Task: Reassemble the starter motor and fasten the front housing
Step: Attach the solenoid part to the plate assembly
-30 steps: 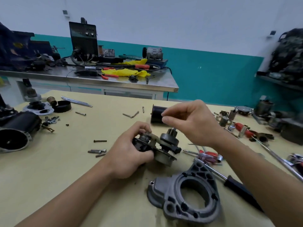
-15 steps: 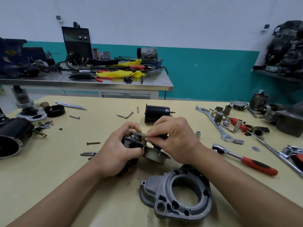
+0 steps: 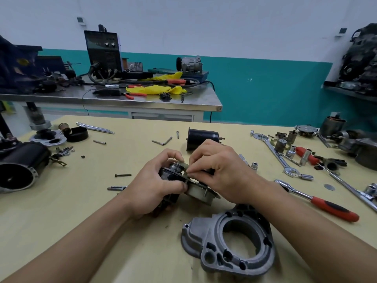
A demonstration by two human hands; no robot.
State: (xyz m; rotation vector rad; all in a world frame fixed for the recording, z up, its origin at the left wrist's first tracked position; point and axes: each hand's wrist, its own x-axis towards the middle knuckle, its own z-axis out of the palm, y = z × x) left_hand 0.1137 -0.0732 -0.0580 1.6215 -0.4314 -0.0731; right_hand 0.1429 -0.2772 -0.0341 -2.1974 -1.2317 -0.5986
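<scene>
My right hand (image 3: 220,170) had dropped onto the starter assembly (image 3: 199,194).
Both hands gripped it, left hand (image 3: 157,186) bracing; front housing (image 3: 230,242) lay unfitted, bolts (image 3: 123,175) loose.

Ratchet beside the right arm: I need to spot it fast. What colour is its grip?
The ratchet grip is red with a black inset; head view.
</scene>
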